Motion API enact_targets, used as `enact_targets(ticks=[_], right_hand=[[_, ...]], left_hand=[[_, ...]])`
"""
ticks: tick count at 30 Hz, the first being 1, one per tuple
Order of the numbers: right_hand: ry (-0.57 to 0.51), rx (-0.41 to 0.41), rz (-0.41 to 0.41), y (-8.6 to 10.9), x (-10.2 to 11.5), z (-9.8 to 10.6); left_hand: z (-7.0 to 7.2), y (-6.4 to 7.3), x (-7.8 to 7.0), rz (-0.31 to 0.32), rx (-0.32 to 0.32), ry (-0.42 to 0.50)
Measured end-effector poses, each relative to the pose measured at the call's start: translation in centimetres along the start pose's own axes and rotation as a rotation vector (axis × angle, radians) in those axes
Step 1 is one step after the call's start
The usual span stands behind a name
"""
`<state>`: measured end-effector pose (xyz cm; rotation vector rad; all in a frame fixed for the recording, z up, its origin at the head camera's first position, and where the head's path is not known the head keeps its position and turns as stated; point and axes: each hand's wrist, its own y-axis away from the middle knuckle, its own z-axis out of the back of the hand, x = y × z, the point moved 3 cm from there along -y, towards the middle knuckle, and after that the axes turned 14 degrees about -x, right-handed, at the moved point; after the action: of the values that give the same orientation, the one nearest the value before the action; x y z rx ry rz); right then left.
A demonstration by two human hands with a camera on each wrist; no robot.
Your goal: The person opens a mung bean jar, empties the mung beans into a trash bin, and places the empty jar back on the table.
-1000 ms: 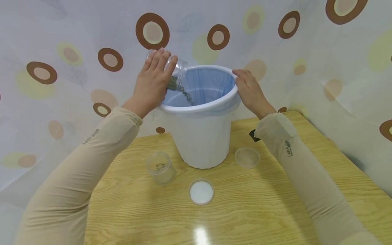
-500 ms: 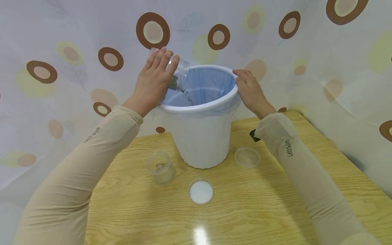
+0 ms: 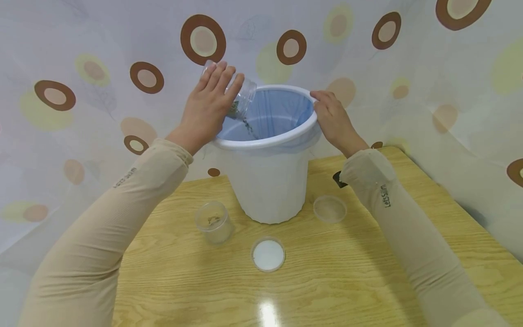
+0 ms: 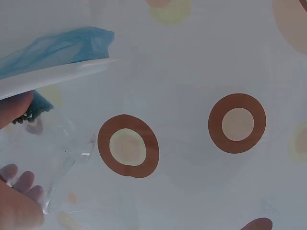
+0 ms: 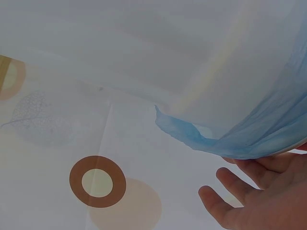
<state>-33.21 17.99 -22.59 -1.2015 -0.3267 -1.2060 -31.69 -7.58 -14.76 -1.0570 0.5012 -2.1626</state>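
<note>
My left hand grips a clear plastic jar, tilted with its mouth over the white trash can. Small dark green bits fall from the jar into the can; more lie inside the jar, seen as a dark clump in the left wrist view. A blue bag lines the can and folds over its rim. My right hand holds the can's rim at the right; in the right wrist view its fingers sit by the blue liner, some apart from it.
On the wooden table, a second clear jar with a few bits inside stands front left of the can. A round lid with a white disc lies in front, a clear lid at right. Behind is a patterned wall covering.
My left hand and the tilted jar have shifted slightly to the right, farther over the can. Bits keep falling, and fewer show in the jar. The right hand stays on the rim.
</note>
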Motion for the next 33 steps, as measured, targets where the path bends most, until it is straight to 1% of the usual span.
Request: enact_targets(ticks=[6, 11, 19, 24, 29, 33], right_hand=[[-0.009, 0.006, -0.009, 0.08, 0.17, -0.07], [-0.015, 0.006, -0.012, 0.01, 0.03, -0.16], [0.004, -0.002, -0.005, -0.02, -0.11, -0.13], [0.005, -0.001, 0.000, -0.04, -0.14, -0.11], [0.008, -0.007, 0.005, -0.13, -0.26, -0.07], [0.008, -0.009, 0.008, -0.17, -0.32, -0.08]], left_hand=[[0.02, 0.01, 0.09, -0.007, 0.006, -0.014], [-0.04, 0.05, 0.08, -0.024, -0.005, -0.026], [-0.22, 0.05, -0.06, -0.040, 0.025, -0.043], [-0.27, 0.17, -0.06, -0.051, 0.009, -0.046], [-0.33, 0.18, -0.08, -0.076, -0.003, -0.064], [-0.23, 0.08, -0.12, -0.096, 0.024, -0.087]])
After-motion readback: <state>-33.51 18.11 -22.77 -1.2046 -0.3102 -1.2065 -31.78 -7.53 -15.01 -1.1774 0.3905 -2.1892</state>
